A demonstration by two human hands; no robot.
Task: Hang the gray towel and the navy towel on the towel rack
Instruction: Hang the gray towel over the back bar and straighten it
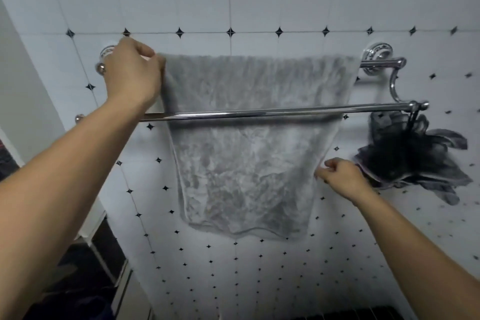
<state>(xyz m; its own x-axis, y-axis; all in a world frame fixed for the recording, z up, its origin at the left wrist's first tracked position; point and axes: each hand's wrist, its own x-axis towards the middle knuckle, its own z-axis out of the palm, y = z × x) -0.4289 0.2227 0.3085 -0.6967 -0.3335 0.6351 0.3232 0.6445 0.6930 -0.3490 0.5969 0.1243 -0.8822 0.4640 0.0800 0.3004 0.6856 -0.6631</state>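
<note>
Gray towel (244,163) draped over towel rack (285,111); left hand (132,73) grips corner.

No readable text, label, brand, number or sign anywhere in view

a black bath pouf (405,156) hangs against the white tiled wall (259,2).

Free front rail (259,111), loofah (405,156) rightward
</note>
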